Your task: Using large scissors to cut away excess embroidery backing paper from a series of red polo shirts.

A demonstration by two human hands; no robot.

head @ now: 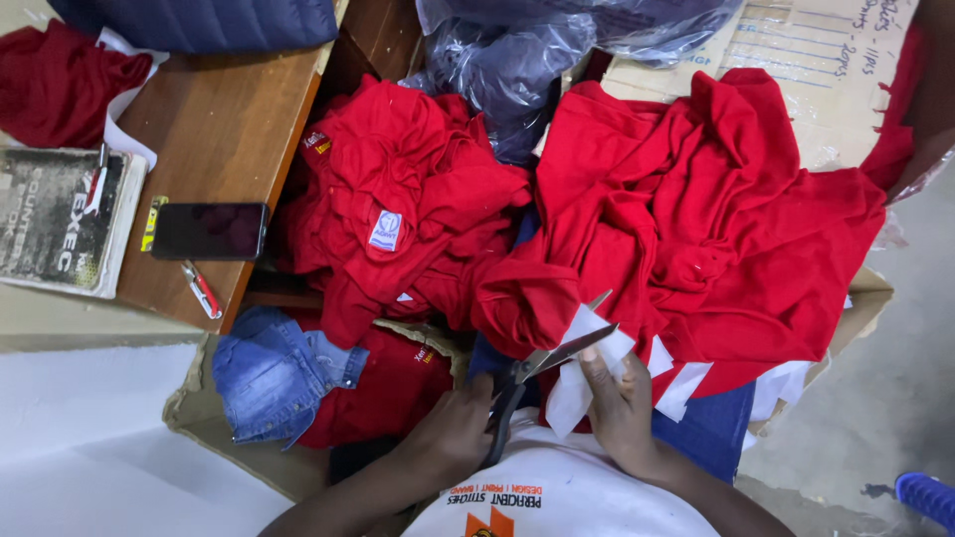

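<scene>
A pair of scissors (542, 373) is gripped by the handles in the left hand (453, 433), fingers closed around them, blades parted over a white paper piece (587, 383). That piece is pinched between thumb and fingers of the right hand (622, 408), just below a heap of red shirts (696, 219) on the lap.

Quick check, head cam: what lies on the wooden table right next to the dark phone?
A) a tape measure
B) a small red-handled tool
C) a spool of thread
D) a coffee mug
B: a small red-handled tool lies on the wooden table just below the dark phone; no spool, tape measure or mug shows there.
</scene>
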